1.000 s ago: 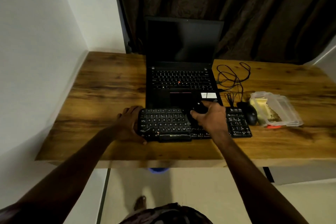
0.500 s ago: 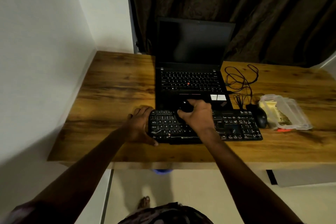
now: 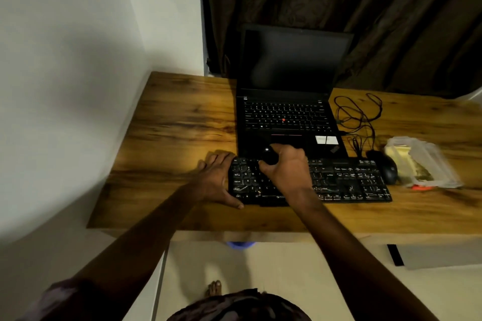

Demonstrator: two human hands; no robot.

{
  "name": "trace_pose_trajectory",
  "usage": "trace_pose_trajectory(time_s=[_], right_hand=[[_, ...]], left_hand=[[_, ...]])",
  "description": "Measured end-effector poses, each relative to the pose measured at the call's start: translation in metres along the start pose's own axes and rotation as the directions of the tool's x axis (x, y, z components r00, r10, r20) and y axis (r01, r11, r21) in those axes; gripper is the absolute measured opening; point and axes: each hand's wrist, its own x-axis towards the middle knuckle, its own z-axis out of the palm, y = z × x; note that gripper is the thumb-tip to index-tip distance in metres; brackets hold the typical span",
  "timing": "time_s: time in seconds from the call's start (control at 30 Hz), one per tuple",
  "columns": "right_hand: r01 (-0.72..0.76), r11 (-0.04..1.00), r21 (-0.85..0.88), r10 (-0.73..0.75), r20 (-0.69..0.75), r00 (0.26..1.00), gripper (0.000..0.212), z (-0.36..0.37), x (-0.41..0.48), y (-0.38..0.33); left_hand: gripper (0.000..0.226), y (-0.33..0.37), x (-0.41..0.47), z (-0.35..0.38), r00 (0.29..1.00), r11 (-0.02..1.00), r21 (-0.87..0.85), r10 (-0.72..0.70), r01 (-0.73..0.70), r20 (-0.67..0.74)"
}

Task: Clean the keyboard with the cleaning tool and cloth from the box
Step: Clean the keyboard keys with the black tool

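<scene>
Black cleaning tool (image 3: pixel 269 157), pinched by fingers of the right hand (image 3: pixel 289 173), has moved left along the keyboard (image 3: pixel 347 182); fingers of the left hand (image 3: pixel 215 181) still grip its left end.

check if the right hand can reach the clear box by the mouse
Probably yes: the right hand has only the mouse between it and the clear box, though it grips the cleaning tool.
</scene>
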Motion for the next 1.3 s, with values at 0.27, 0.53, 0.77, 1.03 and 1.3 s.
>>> trace_pose_trajectory(time_s=[0.27,0.53,0.77,1.03,1.3], right_hand=[[0.019,0.977,0.214,-0.035,0.071,0.997,0.015,0.025,-0.016,-0.019],[0.062,0.994,0.086,-0.063,0.007,0.998,0.028,0.026,-0.018,-0.011],[0.072,0.977,0.199,-0.084,0.054,0.995,0.019,0.026,-0.001,-0.018],[0.138,0.968,0.208,-0.177,0.181,0.967,0.017,0.018,0.001,-0.013],[0.007,0.988,0.155,-0.024,0.113,0.993,0.031,0.011,0.012,0.011]], left_hand=[[0.142,-0.002,-0.003,-0.005,0.998,0.997,0.045,0.061,-0.062,0.008],[0.137,-0.002,-0.004,-0.004,0.998,0.998,0.023,0.057,-0.057,-0.002],[0.145,-0.002,-0.001,-0.003,0.999,0.999,0.017,0.034,-0.034,0.002],[0.139,0.001,-0.003,-0.005,0.999,0.999,0.024,0.036,-0.036,-0.002],[0.142,0.001,-0.001,-0.004,1.0,1.0,0.002,0.024,-0.024,0.001]])
